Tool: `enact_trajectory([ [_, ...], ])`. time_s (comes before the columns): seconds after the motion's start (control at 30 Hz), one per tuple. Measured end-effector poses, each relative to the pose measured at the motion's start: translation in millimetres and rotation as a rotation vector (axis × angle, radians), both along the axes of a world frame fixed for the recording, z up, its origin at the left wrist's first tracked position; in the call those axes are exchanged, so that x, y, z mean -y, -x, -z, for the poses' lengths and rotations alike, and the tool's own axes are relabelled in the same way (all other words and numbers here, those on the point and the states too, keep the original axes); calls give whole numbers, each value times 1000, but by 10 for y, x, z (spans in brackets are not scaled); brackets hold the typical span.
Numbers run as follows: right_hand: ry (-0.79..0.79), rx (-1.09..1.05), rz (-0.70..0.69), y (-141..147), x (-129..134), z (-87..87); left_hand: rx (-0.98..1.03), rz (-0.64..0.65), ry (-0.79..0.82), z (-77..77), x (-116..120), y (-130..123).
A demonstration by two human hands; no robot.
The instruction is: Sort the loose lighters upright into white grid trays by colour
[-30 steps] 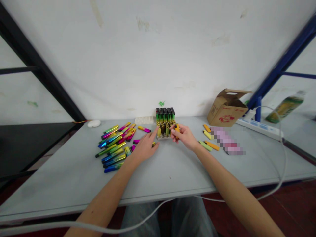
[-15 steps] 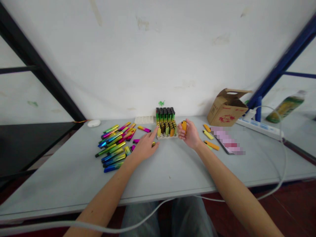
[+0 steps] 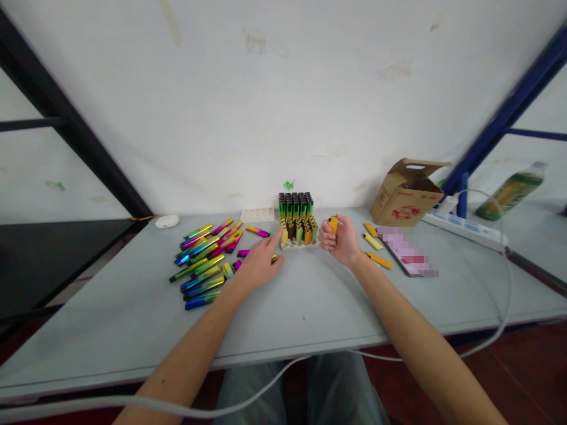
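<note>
Rows of upright lighters [image 3: 296, 205] stand in a pale tray [image 3: 301, 245] near the wall, black and green ones behind, yellow, green and orange ones in front. My left hand [image 3: 260, 260] is at the tray's left side, fingers apart, its index fingertip by the front-left lighter. Just right of the tray, my right hand [image 3: 343, 241] has its fingers wrapped round an orange lighter [image 3: 332, 224]. A pile of shiny multicoloured lighters [image 3: 204, 260] lies to the left. Several yellow and orange lighters [image 3: 380, 261] lie right of my right hand.
An open cardboard box [image 3: 405, 198] stands at the back right, near a power strip [image 3: 469, 229] and a phone [image 3: 405, 252] with a blurred screen. A white case [image 3: 167, 221] and an empty pale tray [image 3: 257, 215] are by the wall. A white cable [image 3: 509, 295] hangs across the front.
The orange lighter in my right hand has shifted slightly right and tilts a little differently. My left hand has hardly moved.
</note>
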State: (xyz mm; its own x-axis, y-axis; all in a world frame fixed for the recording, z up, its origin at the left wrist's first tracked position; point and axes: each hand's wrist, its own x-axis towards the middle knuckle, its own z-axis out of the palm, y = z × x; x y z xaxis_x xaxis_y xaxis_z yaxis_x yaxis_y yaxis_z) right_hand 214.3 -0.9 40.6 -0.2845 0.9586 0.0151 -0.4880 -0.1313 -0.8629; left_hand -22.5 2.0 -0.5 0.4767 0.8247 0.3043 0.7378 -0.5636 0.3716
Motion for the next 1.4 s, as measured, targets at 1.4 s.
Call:
enact_trajectory([
  [1.4,169,-103,34,84,-14,30,-29,0,-2,-11,8,-8],
])
